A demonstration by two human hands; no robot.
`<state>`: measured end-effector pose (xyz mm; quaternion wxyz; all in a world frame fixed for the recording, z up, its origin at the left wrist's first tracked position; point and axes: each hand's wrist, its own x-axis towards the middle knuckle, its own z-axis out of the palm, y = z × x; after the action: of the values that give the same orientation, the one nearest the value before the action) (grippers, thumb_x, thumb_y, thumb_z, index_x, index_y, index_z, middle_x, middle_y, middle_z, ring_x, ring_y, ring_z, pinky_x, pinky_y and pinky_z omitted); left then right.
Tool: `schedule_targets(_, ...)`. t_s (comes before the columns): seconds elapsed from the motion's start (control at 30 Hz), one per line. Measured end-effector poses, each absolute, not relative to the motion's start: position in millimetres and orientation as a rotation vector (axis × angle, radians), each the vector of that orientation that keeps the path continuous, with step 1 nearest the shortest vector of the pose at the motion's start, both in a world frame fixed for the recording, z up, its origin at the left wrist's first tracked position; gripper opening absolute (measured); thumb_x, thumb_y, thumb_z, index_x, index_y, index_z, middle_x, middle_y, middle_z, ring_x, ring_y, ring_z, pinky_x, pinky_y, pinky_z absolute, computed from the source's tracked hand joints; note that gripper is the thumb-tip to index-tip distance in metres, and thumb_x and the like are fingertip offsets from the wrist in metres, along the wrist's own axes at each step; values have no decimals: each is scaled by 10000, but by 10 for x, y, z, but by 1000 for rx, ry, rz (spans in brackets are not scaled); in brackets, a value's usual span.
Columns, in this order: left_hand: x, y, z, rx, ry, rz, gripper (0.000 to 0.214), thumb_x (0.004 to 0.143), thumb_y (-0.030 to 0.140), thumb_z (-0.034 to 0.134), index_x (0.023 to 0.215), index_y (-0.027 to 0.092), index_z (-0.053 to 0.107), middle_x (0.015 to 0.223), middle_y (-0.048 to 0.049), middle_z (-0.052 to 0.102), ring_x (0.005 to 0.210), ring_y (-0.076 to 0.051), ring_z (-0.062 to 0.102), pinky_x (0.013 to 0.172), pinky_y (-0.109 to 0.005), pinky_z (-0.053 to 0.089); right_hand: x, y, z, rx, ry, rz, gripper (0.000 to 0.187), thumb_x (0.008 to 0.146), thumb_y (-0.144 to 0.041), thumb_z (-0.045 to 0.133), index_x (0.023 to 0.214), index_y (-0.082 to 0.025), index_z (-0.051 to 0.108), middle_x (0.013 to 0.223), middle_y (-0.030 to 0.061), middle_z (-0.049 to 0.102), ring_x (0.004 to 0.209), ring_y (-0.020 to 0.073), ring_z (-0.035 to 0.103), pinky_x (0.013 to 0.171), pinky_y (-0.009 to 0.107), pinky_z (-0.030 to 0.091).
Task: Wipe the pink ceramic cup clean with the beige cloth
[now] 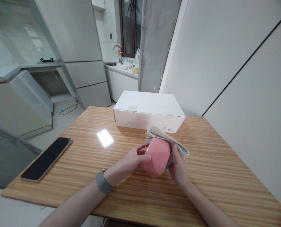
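Observation:
A glossy pink faceted object (157,156), perhaps a bowl or cup with its outside facing me, is held above the table. My left hand (135,158) grips its left side, thumb on the near face and fingers behind. My right hand (178,167) is closed on a folded light-grey cloth (181,150), which lies against the right side and top of the pink object. The far side of the object is hidden, so I cannot see whether it is hollow. A grey band circles my left wrist.
A white closed cardboard box (149,105) stands at the far edge of the wood-grain table (216,170), just beyond my hands. A black phone (47,158) lies near the left edge. A white wall borders the right side. Behind are cabinets and a sink counter.

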<state>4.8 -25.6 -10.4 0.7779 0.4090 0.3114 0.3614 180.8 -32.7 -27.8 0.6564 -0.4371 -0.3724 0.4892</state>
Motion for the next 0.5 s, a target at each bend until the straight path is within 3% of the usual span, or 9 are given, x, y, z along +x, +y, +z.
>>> schedule_targets(0.1,55,-284,-113,777,609,731,701,672,597,752,1147,91,647,1040,-132,679,888,-216,616,752,-298,470,1860,-371,-279,-896,-1124,958,407,878,-554,566,1195,-316,657,1301,23,647,1307,274,499,1131,425,354)
schedule_targets(0.2,63,-304,-117,662,584,718,609,767,582,677,1148,108,646,1087,-126,675,934,-214,616,821,-318,478,1862,-389,-216,-851,-1277,853,411,895,-545,543,1200,-299,664,1283,41,656,1325,279,475,1162,426,296)
schedule_targets(0.4,77,-305,-91,621,617,743,499,817,510,653,1121,114,649,997,-123,702,815,-190,634,738,-328,530,1729,-284,-155,-971,-959,1101,443,803,-593,643,1092,-265,717,1130,34,739,1207,274,589,1074,397,423)
schedule_targets(0.5,73,-286,-101,650,541,707,428,829,454,649,1084,110,658,997,-126,703,826,-193,649,741,-327,539,1735,-205,-213,-1026,-804,1112,446,726,-603,714,1001,-253,739,1085,25,755,1191,277,602,1096,416,403)
